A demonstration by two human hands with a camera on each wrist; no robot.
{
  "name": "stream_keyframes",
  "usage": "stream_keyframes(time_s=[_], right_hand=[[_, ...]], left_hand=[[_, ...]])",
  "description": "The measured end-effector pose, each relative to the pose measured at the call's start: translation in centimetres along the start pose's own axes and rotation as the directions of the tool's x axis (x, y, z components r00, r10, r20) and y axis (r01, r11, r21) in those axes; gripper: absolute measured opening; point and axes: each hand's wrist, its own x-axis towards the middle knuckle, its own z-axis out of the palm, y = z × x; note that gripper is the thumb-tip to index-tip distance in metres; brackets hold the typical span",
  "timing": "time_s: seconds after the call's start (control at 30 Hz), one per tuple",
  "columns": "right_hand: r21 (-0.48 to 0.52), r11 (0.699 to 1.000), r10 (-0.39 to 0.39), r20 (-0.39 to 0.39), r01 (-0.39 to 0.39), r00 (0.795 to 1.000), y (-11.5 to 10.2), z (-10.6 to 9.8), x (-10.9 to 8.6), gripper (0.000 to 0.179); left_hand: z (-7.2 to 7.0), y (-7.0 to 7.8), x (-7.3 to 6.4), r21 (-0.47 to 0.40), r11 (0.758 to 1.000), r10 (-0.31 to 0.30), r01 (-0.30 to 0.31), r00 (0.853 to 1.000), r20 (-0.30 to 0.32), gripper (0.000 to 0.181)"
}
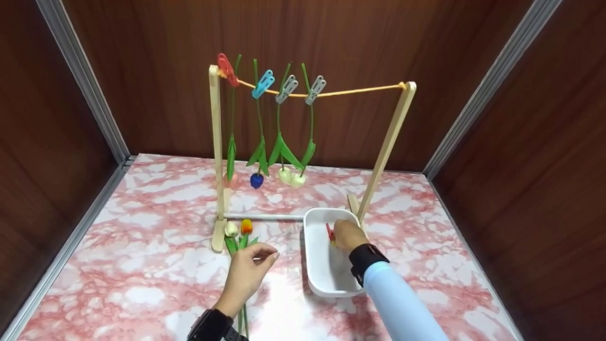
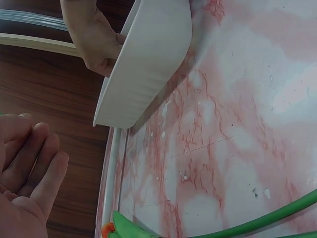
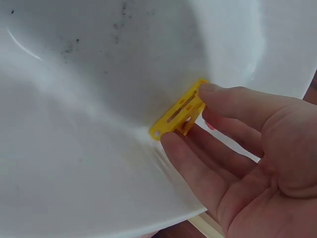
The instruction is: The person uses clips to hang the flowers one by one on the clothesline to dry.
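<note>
My right hand (image 1: 349,234) reaches inside a white basin (image 1: 307,255). In the right wrist view its thumb and fingers pinch a yellow clothespin (image 3: 181,109) beside the basin wall; part of a red clothespin (image 1: 330,231) shows behind the fingers. My left hand (image 1: 248,270) is over the stems of a white tulip (image 1: 231,229) and an orange tulip (image 1: 246,226). Its fingers are loosely bent, with nothing between them. On an orange cord (image 1: 360,91), a red clothespin (image 1: 227,70), a blue clothespin (image 1: 263,84) and two grey clothespins (image 1: 316,90) hold upside-down tulips.
Two wooden posts (image 1: 388,147) carry the cord, and a white bar (image 1: 265,217) joins them low down. A blue tulip (image 1: 256,180) hangs beside two white ones and a pink one. Brown panels (image 1: 521,166) enclose the marbled table (image 1: 156,246).
</note>
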Motion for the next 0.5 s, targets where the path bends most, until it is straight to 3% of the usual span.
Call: stream_keyframes(time_s=[0.17,0.5], right_hand=[[-0.028,1.0,0.012,-0.004,-0.012,1.0,-0.14,0.21,-0.28,0.025],[-0.079,0.995,0.078,0.14,-0.068,0.987,0.24,0.58,-0.36,0.013]], left_hand=[[0.06,-0.15,-0.15,0.002,1.0,-0.01,0.01,1.0,0.007,0.004],[0.57,-0.02,-0.72,-0.012,1.0,-0.022,0.022,0.999,0.038,0.005]])
